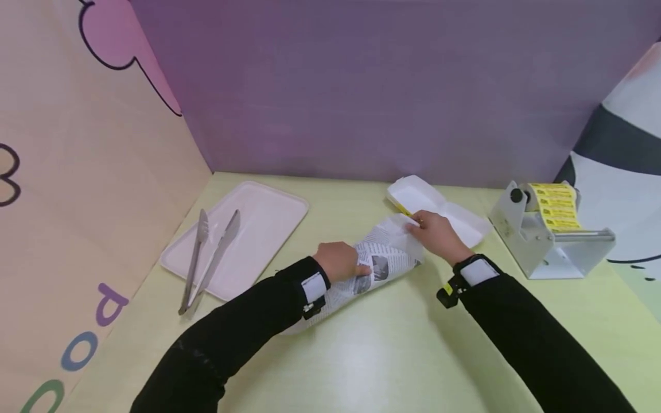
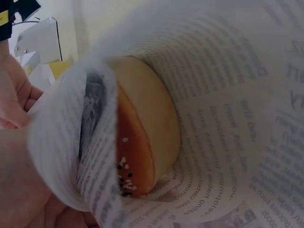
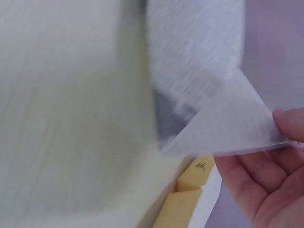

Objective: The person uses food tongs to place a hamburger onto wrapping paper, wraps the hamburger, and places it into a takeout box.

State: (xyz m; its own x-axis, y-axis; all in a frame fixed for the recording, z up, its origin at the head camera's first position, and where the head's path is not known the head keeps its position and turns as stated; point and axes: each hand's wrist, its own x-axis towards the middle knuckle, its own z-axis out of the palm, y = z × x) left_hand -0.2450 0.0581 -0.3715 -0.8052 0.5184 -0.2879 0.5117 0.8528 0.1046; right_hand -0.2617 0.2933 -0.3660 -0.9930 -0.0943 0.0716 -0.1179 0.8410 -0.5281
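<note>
A newsprint-patterned sheet of wrapping paper [image 1: 392, 261] is rolled into a long tube lying aslant above the table. Inside its near end, the left wrist view shows a round golden bun [image 2: 156, 128] with black and white sesame seeds on its browned face; the paper hides the rest. My left hand [image 1: 335, 262] grips the middle of the roll from above. At the far right end, my right hand [image 1: 436, 234] pinches the paper's loose corner between thumb and fingers, where the sheet is folded into a triangle [image 3: 228, 123].
Behind my right hand sits an open white takeaway box [image 1: 420, 192] with yellow on its side. A sticker roll in a metal dispenser [image 1: 552, 246] stands at right. At left, metal tongs [image 1: 194, 261] lie across a pale tray [image 1: 263, 229]. A purple wall [image 1: 361, 92] closes the back.
</note>
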